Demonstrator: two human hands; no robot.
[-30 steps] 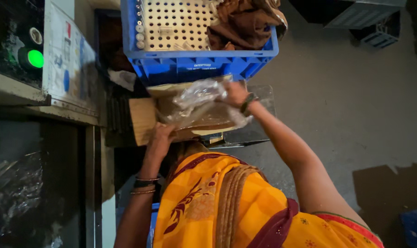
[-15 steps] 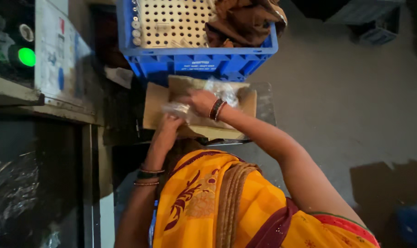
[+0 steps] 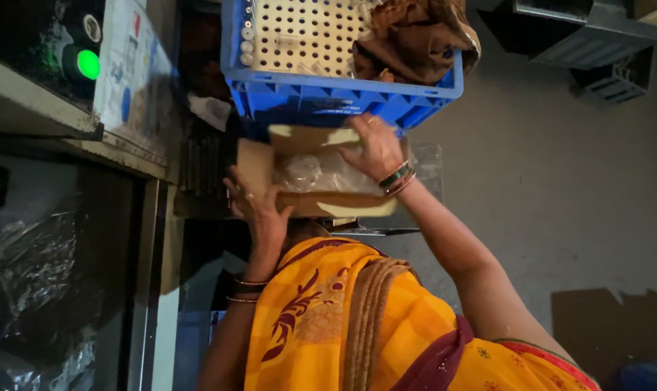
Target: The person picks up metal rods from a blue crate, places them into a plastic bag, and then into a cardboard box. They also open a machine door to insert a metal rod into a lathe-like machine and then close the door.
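Note:
A small brown cardboard box point(image 3: 336, 205) sits in front of me with its flaps up. A clear plastic bag point(image 3: 318, 174) lies inside it. My left hand point(image 3: 255, 206) grips the box's left side at the near corner. My right hand point(image 3: 375, 148), with bangles at the wrist, reaches over the bag and holds the far flap point(image 3: 307, 135), folding it inward. My orange garment fills the lower middle of the view.
A blue plastic crate point(image 3: 343, 98) stands just beyond the box, holding a perforated white tray point(image 3: 307, 32) and brown cloth point(image 3: 408, 36). A machine panel with a lit green button point(image 3: 88, 64) is at the left. Grey floor and flattened cardboard point(image 3: 611, 326) lie to the right.
My right hand held the clear bag above the box, pushed it down inside, and now rests on the far flap. My left hand has stayed on the box's left side.

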